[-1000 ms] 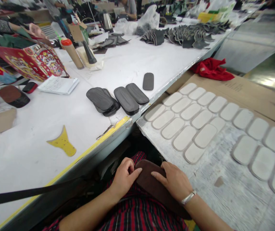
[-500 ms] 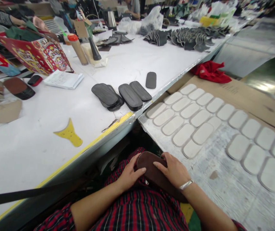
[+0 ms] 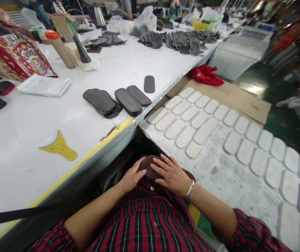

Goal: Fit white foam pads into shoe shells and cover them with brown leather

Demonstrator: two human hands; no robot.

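Beside a smooth white bench (image 3: 16, 175), the left hand (image 3: 131, 178) pinched the rounded end of a matte brown piece (image 3: 148, 163), the right hand (image 3: 174, 176) spread across it.

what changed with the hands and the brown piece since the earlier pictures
The right hand, earlier at the edge of the brown piece with its thumb on top, now lies across it, fingers spread toward the left hand, which still holds one end. The dark pads, yellow cutout and pale pads stayed put.
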